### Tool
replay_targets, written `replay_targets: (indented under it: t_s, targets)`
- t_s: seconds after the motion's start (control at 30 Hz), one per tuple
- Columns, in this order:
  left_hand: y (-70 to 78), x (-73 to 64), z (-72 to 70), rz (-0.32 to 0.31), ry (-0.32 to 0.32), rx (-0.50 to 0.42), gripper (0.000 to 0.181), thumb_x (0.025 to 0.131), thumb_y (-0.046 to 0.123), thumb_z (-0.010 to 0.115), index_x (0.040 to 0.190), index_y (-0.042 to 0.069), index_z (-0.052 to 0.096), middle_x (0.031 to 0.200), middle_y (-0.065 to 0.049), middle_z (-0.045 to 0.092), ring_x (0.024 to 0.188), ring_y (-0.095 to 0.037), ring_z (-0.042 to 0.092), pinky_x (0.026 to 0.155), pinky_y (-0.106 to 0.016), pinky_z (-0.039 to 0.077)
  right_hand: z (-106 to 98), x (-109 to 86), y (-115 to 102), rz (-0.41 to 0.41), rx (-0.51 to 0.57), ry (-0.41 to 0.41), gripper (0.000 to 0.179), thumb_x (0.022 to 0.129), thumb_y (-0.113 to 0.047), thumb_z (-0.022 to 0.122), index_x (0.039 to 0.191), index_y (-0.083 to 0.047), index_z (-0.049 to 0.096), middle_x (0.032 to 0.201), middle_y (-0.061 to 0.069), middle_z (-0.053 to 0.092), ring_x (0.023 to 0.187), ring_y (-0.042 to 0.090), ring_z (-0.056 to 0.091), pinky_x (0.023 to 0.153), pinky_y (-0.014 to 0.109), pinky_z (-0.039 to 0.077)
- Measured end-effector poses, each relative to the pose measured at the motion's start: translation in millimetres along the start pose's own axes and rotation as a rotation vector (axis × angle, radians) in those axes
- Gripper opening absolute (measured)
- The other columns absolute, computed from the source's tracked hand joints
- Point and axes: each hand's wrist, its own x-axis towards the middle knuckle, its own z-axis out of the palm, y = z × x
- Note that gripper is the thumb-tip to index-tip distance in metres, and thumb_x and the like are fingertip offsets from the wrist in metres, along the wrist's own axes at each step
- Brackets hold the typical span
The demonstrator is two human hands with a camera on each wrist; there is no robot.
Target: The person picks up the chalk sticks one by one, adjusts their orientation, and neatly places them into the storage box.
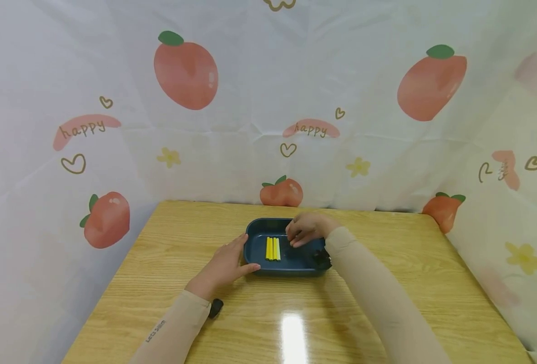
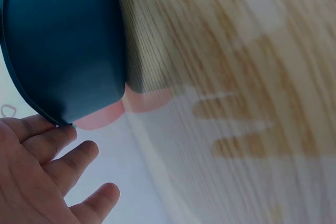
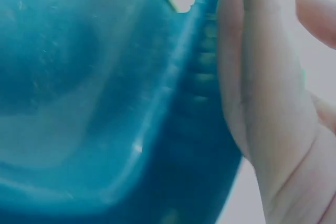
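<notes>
A dark blue rectangular tray [image 1: 286, 272] with raised walls sits on the wooden table. Several short slim sticks [image 1: 273, 249], yellow with a paler one at the right, lie side by side in its left half. My left hand [image 1: 223, 263] rests on the tray's left end, fingers extended along the rim and thumb at the near corner. In the left wrist view its fingertips [image 2: 68, 129] touch the tray's edge. My right hand [image 1: 308, 228] is over the tray's right half with fingers bent downward. A tiny green spot shows by its fingers [image 3: 273, 93]; I cannot tell what it holds.
The light wooden table [image 1: 195, 227] extends around the tray. A white cloth [image 1: 250, 91] printed with fruit hangs behind and at the sides. Black wrist devices sit at the left sleeve [image 1: 175, 323] and the right sleeve [image 1: 377, 288].
</notes>
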Motion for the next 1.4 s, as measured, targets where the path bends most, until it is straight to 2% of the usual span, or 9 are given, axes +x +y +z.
replay_targets:
  t_s: [0.17, 0.47, 0.77, 0.97, 1.17, 1.4]
  targets:
    - [-0.9, -0.1, 0.5, 0.005, -0.008, -0.004, 0.098, 0.090, 0.053, 0.071, 0.159, 0.004, 0.022, 0.163, -0.014, 0.026, 0.148, -0.035, 0.028, 0.120, -0.054, 0.020, -8.3, -17.6, -3.2, -0.047, -0.047, -0.018, 0.034, 0.102, -0.007, 0.055, 0.130, 0.012, 0.051, 0.111, 0.018, 0.060, 0.087, 0.023, 0.067, 0.077, 0.033, 0.061]
    - [-2.4, 1.4, 2.3, 0.011, -0.004, -0.004, 0.099, 0.089, 0.053, 0.071, 0.159, 0.003, 0.023, 0.163, -0.014, 0.026, 0.148, -0.035, 0.029, 0.120, -0.054, 0.022, -17.2, -43.2, 0.9, -0.131, -0.090, -0.022, 0.023, 0.105, -0.010, 0.051, 0.118, 0.009, 0.055, 0.105, 0.014, 0.058, 0.083, 0.021, 0.066, 0.078, 0.033, 0.060]
    - [-2.5, 1.5, 2.1, 0.004, -0.007, -0.009, 0.098, 0.090, 0.053, 0.070, 0.159, 0.004, 0.021, 0.163, -0.014, 0.025, 0.148, -0.034, 0.028, 0.120, -0.054, 0.022, -33.4, -66.6, 15.1, -0.156, -0.136, 0.067, 0.026, 0.104, -0.011, 0.052, 0.120, 0.009, 0.055, 0.110, 0.016, 0.059, 0.085, 0.023, 0.066, 0.080, 0.037, 0.060]
    - [-3.5, 2.1, 1.9, 0.009, -0.009, -0.015, 0.098, 0.090, 0.053, 0.070, 0.159, 0.004, 0.021, 0.163, -0.014, 0.025, 0.148, -0.033, 0.028, 0.121, -0.054, 0.020, -43.4, -78.0, 29.1, -0.195, -0.109, 0.099, 0.017, 0.105, -0.010, 0.052, 0.110, 0.006, 0.056, 0.105, 0.015, 0.059, 0.085, 0.024, 0.064, 0.081, 0.039, 0.059]
    - [-4.0, 2.2, 0.7, 0.007, -0.014, -0.023, 0.099, 0.090, 0.054, 0.070, 0.160, 0.005, 0.020, 0.164, -0.012, 0.024, 0.149, -0.031, 0.026, 0.121, -0.053, 0.018, -51.0, -85.3, 42.6, -0.243, -0.074, 0.161, 0.026, 0.103, -0.009, 0.055, 0.119, 0.012, 0.051, 0.102, 0.014, 0.059, 0.089, 0.025, 0.065, 0.084, 0.041, 0.059]
    - [-5.5, 3.3, 2.5, 0.003, -0.019, -0.016, 0.101, 0.089, 0.057, 0.069, 0.160, 0.005, 0.020, 0.164, -0.012, 0.024, 0.149, -0.032, 0.026, 0.122, -0.053, 0.016, -60.3, -92.8, 58.3, -0.229, -0.045, 0.232, 0.021, 0.103, -0.006, 0.054, 0.116, 0.010, 0.053, 0.103, 0.013, 0.058, 0.092, 0.028, 0.064, 0.084, 0.041, 0.059]
